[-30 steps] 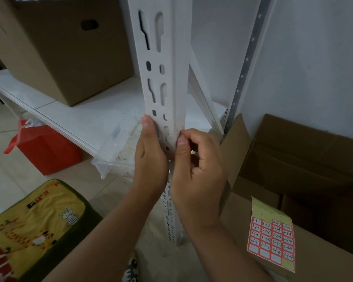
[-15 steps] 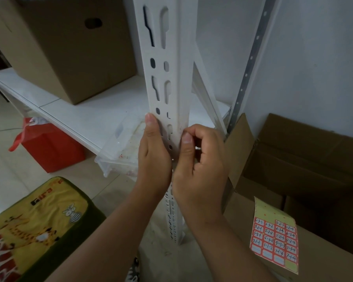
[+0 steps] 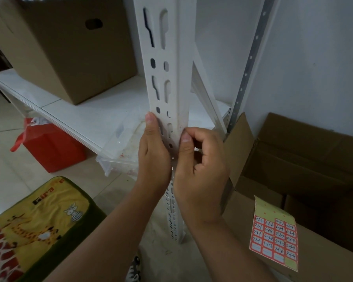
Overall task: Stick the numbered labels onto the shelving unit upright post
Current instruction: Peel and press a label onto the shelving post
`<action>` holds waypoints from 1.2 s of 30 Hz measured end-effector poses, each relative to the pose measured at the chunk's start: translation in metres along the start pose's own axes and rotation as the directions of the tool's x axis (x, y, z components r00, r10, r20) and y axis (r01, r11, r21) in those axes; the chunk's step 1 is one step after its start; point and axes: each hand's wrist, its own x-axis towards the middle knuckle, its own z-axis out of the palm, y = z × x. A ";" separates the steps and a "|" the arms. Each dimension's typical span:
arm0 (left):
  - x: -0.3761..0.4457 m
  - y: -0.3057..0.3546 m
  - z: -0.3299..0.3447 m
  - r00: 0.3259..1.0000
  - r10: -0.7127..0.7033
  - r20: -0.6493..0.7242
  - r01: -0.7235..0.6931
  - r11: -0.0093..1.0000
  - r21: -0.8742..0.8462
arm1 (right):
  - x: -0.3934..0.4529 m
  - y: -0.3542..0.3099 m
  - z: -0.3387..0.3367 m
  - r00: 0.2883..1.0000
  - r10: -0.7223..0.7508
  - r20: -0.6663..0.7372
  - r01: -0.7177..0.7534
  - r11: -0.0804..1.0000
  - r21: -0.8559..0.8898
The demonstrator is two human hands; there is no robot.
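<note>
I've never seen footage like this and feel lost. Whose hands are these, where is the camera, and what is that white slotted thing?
There is no machine here: a person wears a camera on the head, looking down at their own hands. The left hand rests flat against a white shelving post. The right hand has curled fingers with its thumb pressing the post's edge; whether a label lies under it is hidden. A sheet of numbered labels lies on a cardboard box at right.

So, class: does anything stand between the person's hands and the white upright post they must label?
Nothing visible does. The left hand and right hand both rest directly on the upright post. The label sheet lies apart on a cardboard box.
</note>
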 end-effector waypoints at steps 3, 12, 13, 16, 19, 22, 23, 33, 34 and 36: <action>0.000 -0.001 0.001 1.000 0.011 -0.028 -0.010 1.000 0.012 | 0.000 -0.001 0.001 1.000 -0.006 -0.003 0.006 1.000 -0.014; -0.001 0.000 0.002 1.000 0.025 0.013 -0.025 1.000 0.000 | 0.004 -0.001 0.000 0.999 -0.006 0.048 0.007 0.999 -0.039; -0.001 0.000 0.001 1.000 0.021 0.009 -0.021 1.000 -0.003 | 0.005 -0.001 0.000 0.998 -0.009 0.059 0.011 0.999 -0.040; 0.000 0.000 0.000 1.000 -0.008 0.003 0.008 1.000 -0.003 | 0.009 0.002 -0.002 0.995 -0.015 0.103 0.018 0.999 -0.031; 0.002 -0.004 -0.002 0.999 -0.031 -0.030 0.032 0.999 0.028 | 0.012 0.005 -0.007 0.985 -0.016 0.174 0.016 1.000 -0.001; 0.000 -0.002 -0.002 0.999 -0.022 -0.030 0.023 0.999 0.045 | 0.011 0.006 -0.013 0.972 0.028 0.232 -0.043 0.997 0.057; 0.000 0.000 -0.002 1.000 -0.021 -0.021 0.021 0.999 0.044 | 0.011 0.006 -0.014 0.965 0.075 0.251 -0.101 0.991 0.090; -0.004 0.007 -0.001 0.999 -0.043 0.013 0.043 0.999 0.027 | 0.015 -0.002 -0.017 0.930 0.207 0.304 -0.259 0.956 0.141; -0.004 0.007 -0.001 0.999 -0.043 0.012 0.043 0.999 0.030 | 0.015 -0.002 -0.016 0.934 0.200 0.296 -0.245 0.962 0.121; -0.004 0.007 0.000 0.999 -0.045 0.009 0.045 0.999 0.019 | 0.016 -0.002 -0.014 0.943 0.186 0.275 -0.213 0.974 0.075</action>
